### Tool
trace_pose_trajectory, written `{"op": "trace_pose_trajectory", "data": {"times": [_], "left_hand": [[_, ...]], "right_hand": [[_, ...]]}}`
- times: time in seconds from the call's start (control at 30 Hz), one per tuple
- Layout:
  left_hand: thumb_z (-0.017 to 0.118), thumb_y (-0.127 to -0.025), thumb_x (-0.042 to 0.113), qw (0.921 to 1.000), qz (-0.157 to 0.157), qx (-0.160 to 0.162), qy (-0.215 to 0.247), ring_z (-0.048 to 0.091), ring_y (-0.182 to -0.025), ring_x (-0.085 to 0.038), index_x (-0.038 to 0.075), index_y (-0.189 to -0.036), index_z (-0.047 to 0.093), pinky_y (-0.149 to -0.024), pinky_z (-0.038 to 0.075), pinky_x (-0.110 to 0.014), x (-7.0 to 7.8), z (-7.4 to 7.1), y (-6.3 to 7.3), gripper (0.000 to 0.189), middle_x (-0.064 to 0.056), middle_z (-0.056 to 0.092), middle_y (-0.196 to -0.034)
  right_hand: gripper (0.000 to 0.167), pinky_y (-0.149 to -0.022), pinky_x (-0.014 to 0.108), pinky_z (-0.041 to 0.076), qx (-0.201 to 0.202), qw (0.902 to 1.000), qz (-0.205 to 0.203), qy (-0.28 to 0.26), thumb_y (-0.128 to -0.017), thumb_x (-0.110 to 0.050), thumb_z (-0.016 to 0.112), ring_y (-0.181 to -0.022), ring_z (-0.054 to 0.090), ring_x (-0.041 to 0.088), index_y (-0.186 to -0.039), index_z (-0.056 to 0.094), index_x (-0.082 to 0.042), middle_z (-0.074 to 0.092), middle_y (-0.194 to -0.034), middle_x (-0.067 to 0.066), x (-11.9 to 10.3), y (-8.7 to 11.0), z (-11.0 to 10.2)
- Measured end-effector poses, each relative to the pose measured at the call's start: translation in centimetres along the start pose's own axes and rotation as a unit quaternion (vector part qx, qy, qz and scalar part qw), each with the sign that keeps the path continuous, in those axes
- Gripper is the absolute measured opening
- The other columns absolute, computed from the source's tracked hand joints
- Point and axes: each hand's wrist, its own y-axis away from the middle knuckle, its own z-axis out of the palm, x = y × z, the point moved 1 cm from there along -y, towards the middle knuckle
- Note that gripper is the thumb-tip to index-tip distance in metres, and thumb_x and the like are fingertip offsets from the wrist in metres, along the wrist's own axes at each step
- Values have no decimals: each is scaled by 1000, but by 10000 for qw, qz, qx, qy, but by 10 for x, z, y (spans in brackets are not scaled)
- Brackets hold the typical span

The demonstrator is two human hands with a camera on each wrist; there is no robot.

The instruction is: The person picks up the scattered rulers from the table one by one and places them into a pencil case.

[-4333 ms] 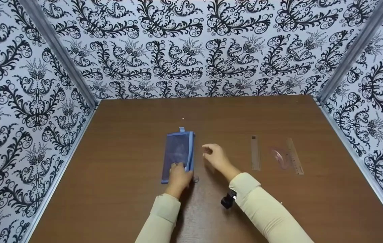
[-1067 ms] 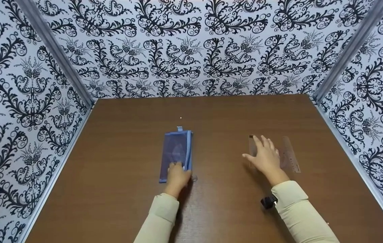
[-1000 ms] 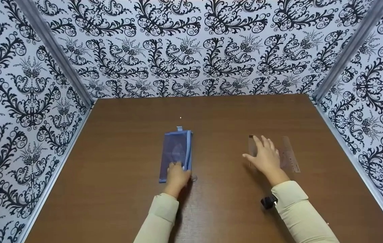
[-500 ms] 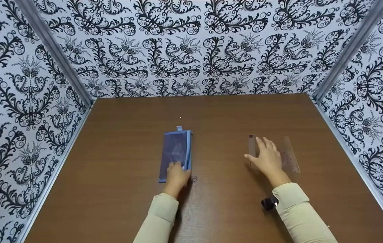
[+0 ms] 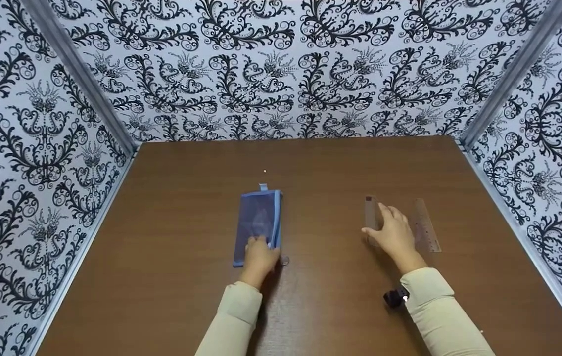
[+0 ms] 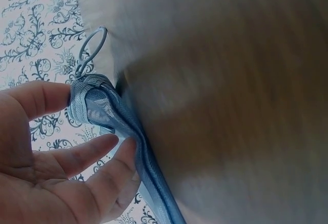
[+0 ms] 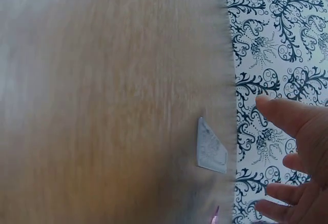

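My left hand (image 5: pixel 259 257) grips the near end of a blue mesh zipper pouch (image 5: pixel 251 210) lying on the table. In the left wrist view, the thumb presses the rounded end of the pouch (image 6: pixel 146 160) beside a ring (image 6: pixel 93 49), with the fingers against its side. A faint clear shape shows inside the mesh. My right hand (image 5: pixel 396 237) hovers with thumb and fingers apart over a clear ruler (image 5: pixel 370 212), hiding its near part. In the right wrist view, a translucent piece (image 7: pixel 211 149) lies apart from the fingers; the hand holds nothing visible.
A second clear ruler (image 5: pixel 427 225) lies to the right of my right hand. Beside it is a pinkish transparent piece (image 5: pixel 418 238), mostly hidden by the hand. Patterned walls (image 5: pixel 281 74) enclose the brown table (image 5: pixel 187 306) at the back and sides.
My right hand has moved right, from beside the pouch to over the rulers. Lately its thumb and fingers have drawn slightly closer together. The left hand stays on the pouch.
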Motion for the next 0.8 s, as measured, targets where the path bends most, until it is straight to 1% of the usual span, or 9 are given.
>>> {"op": "trace_pose_trajectory", "data": {"times": [0.2,0.4,0.5,0.67,0.8], "left_hand": [[68,-84,17,10000,-35,-75,27,46,-119,-44,-8,-128,54,-96,43,-51,1,0,0,53,-29,47,-129],[67,-85,18,9997,-120,-183,78,45,-121,-45,-7,-131,52,-96,44,-51,1,-1,-1,55,-30,45,-132],[67,-83,18,9998,-92,-170,49,45,-120,-45,-8,-130,53,-96,43,-51,1,-1,-2,56,-30,46,-130],[67,-83,18,9998,-113,-160,65,44,-121,-45,-8,-131,52,-98,42,-51,-1,0,-2,57,-30,45,-132],[67,-83,17,9998,-116,-117,109,44,-122,-45,-8,-130,53,-98,41,-51,0,0,-2,55,-30,45,-132]], "right_hand": [[78,-105,62,27,66,9998,84,-172,-84,-30,74,-130,34,50,-145,36,2,38,-142,31,3,-2,3],[76,-107,62,24,-82,9989,302,-354,-85,-29,72,-131,35,48,-145,37,1,39,-143,30,3,-3,1],[75,-107,61,24,-130,9984,342,-419,-85,-29,72,-130,36,48,-144,38,1,41,-142,29,3,-4,1],[73,-106,60,26,-174,9980,377,-471,-85,-27,73,-129,38,48,-143,39,3,43,-140,29,3,-5,2],[70,-104,59,28,-106,9979,405,-491,-84,-24,75,-125,41,48,-139,43,5,48,-137,29,6,-6,4]]}}
